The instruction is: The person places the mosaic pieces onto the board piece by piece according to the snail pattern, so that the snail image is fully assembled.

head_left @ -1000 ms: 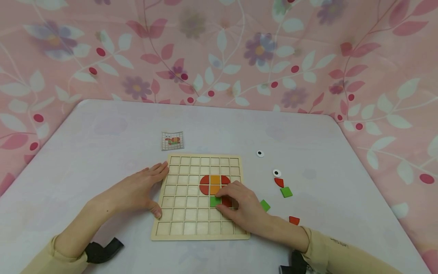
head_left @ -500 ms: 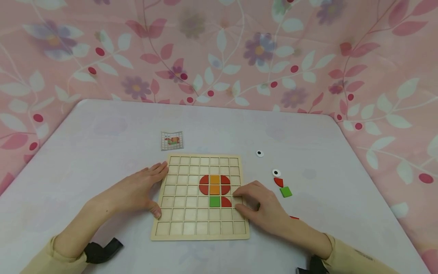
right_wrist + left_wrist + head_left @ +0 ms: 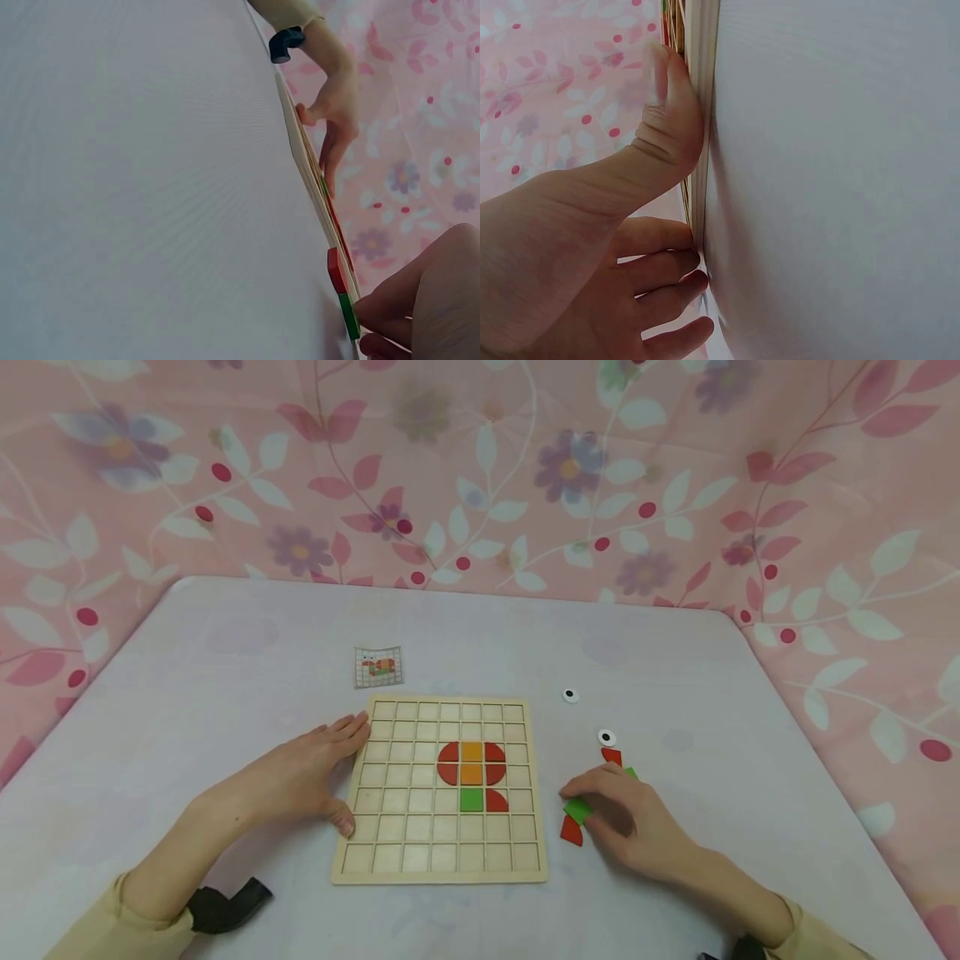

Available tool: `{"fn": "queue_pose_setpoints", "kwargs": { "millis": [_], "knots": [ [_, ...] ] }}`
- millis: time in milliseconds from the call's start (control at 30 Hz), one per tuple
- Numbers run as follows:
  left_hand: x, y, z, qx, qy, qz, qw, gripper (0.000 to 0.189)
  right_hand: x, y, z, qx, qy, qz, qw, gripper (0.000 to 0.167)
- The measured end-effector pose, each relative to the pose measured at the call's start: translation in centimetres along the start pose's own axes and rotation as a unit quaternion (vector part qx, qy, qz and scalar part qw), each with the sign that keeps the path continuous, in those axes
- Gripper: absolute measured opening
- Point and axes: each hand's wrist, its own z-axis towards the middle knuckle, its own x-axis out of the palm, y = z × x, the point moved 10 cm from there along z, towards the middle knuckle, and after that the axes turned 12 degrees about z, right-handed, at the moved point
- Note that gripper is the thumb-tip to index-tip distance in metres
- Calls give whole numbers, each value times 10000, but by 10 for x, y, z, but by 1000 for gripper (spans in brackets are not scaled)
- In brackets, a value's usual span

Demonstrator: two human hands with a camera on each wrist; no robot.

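My left hand (image 3: 300, 777) rests along the left edge of the wooden grid board (image 3: 390, 831), thumb near the front and straight fingers further back. In the left wrist view its thumb (image 3: 667, 112) presses the board's side. Set into the board are red quarter-round tiles (image 3: 496, 801), two orange square tiles (image 3: 472, 763) and a green square tile (image 3: 472, 800). To the right of the board, my right hand (image 3: 637, 814) pinches a loose green square tile (image 3: 577, 811) between thumb and index finger, low at the tabletop. A red tile (image 3: 572, 832) lies against it.
A small picture card (image 3: 378, 667) lies behind the board. Two white eye discs (image 3: 571, 695) are at the back right, the nearer one beside a red tile (image 3: 612, 756). Another green tile (image 3: 631, 772) is partly covered by my right hand. A floral cloth (image 3: 480, 468) hangs behind the table.
My right hand has left the red quarter-round tile in the board and moved right to the loose green tile. My left hand has stayed on the board's edge.
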Motion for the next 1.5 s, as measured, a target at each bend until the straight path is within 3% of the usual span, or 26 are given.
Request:
{"fn": "queue_pose_setpoints", "kwargs": {
  "millis": [400, 633, 900, 1100, 1500],
  "knots": [
    [0, 1, 1, -53, 58, -25, 10000, 133, -9, -6, -4, 12, -341, -115, 9994, 47],
    [1, 1, 1, -23, 44, -27, 10000, 133, -10, -15, -1, 436, -550, -229, 9973, 44],
    [1, 1, 1, -32, 51, -22, 10000, 133, -2, -17, 7, 504, -623, -201, 9966, 38],
    [0, 2, 1, -29, 32, 14, 10000, 133, 12, -10, 21, 446, -546, -19, 9975, 37],
    [0, 1, -1, 29, -62, 37, 10000, 132, 63, 18, 54, -56, 8, 91, 9999, 32]
  ]
}}
